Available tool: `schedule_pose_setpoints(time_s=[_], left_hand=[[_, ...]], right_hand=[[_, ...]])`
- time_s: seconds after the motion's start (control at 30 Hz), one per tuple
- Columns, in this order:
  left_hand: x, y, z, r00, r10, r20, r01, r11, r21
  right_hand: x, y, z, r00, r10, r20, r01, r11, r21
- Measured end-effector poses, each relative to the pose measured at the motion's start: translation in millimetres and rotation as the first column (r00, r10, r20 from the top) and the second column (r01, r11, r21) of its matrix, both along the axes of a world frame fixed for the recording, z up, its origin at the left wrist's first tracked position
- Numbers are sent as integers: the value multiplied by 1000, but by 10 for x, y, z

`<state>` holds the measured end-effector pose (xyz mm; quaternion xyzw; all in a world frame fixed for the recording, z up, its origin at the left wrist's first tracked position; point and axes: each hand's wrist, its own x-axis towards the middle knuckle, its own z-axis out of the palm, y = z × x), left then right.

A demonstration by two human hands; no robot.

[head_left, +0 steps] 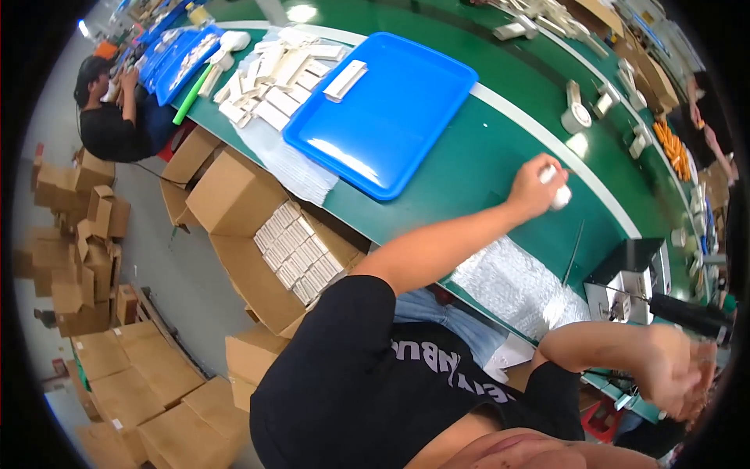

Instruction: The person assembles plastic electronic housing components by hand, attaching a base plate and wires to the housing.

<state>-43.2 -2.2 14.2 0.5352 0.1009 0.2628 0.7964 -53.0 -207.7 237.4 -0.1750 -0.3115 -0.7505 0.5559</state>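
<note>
Left hand [539, 187]: gripping white part [559, 197] over green table [469, 164], right of blue tray [383, 117] | right hand [678, 371]: blurred, cannot tell grip, near black-handled tool [681, 311]

The left hand [533, 186] partly hides the white piece [560, 198]. The right hand [673, 369] is blurred — whether it touches the black tool [686, 314] is unclear. A sleeve [336, 336] covers part of the carton [244, 262] — the dark rim crops a far-right co-worker [714, 142].

Left hand [536, 187] curled, arm [445, 244] outstretched; right hand [673, 371] blurred, arm [590, 346] bent.
</note>
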Motion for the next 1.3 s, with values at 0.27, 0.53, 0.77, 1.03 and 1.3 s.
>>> schedule_pose_setpoints(time_s=[0.27, 0.53, 0.77, 1.03, 1.3], left_hand=[[45, -57, -36, 968, 171, 186, -220, 932, 289], [25, -23, 127, 941, 210, 265, -289, 905, 312], [-7, -14, 64, 962, 147, 230, -223, 909, 352], [93, -65, 61, 970, 168, 174, -225, 889, 399], [47, -18, -7, 977, 123, 173, -187, 884, 428]], right_hand=[[-523, 2977, -1135, 449, -330, -830, -810, -542, -223], [-415, 4566, -1794, -393, -543, -742, -763, -258, 593], [-444, 4081, -1565, -607, -356, -710, -699, -185, 690], [-233, 3584, -1565, 108, -410, -906, -948, -316, 30], [-287, 3580, -1808, 998, -64, -20, -58, -656, -753]])
